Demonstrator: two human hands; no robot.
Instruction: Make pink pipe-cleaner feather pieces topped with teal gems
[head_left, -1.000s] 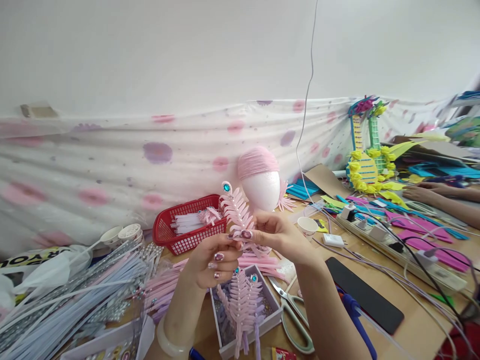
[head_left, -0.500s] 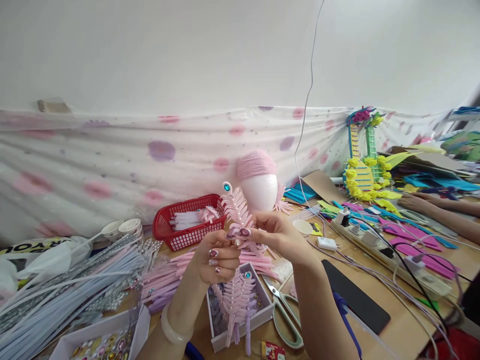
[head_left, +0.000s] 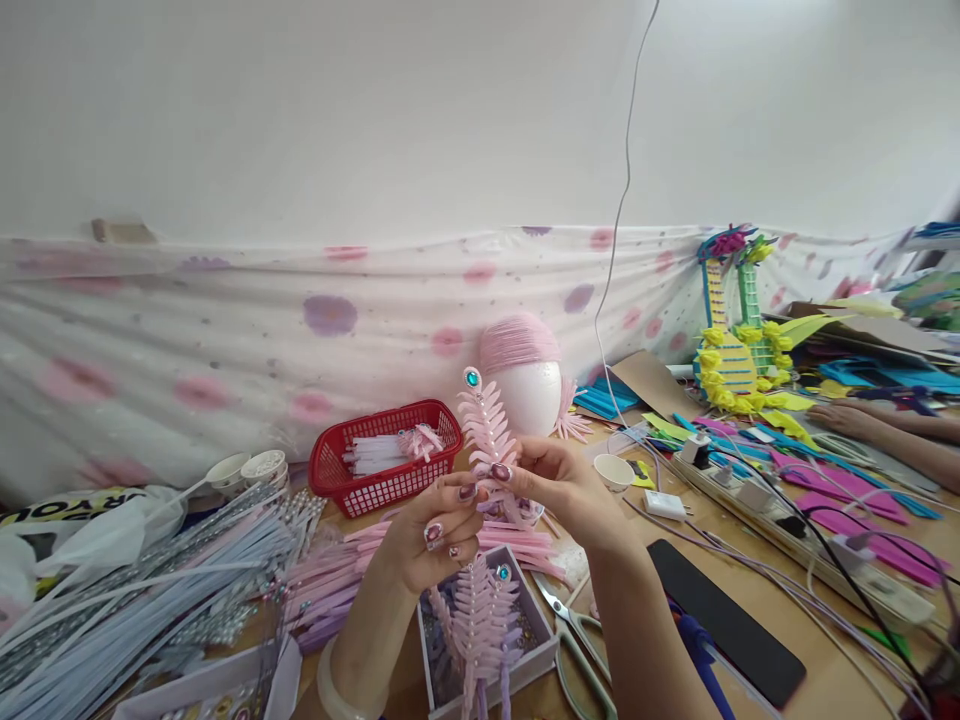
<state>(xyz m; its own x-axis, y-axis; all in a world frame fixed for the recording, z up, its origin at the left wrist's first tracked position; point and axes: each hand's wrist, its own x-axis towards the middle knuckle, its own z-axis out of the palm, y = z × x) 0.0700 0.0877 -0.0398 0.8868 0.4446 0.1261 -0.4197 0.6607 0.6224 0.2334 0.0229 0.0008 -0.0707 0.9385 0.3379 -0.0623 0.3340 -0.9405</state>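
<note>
Between my two hands stands a pink feather-shaped pipe-cleaner piece (head_left: 489, 425), with a row of pearls down its middle and a teal gem at its tip. The thumb and fingers of my right hand (head_left: 559, 485) pinch its lower part. My left hand (head_left: 442, 520) is closed at the base of the piece, its fingertips touching it from the left. More feather pieces (head_left: 480, 615) of the same kind lie below, across a white box (head_left: 536, 655). Behind my hands is a white head form (head_left: 529, 398) with a pink wrapped cap (head_left: 519, 342).
A red basket (head_left: 330, 488) stands behind my left hand. Bundles of pipe cleaners (head_left: 150, 600) lie at left. Scissors (head_left: 574, 640), a black phone (head_left: 727, 620) and a power strip (head_left: 810, 560) with cables are at right. Another person's hand (head_left: 847, 420) rests at far right.
The view has shifted slightly, so the scene sits a little lower and further right. Both hands keep hold of the feather piece, which stands a bit more upright.
</note>
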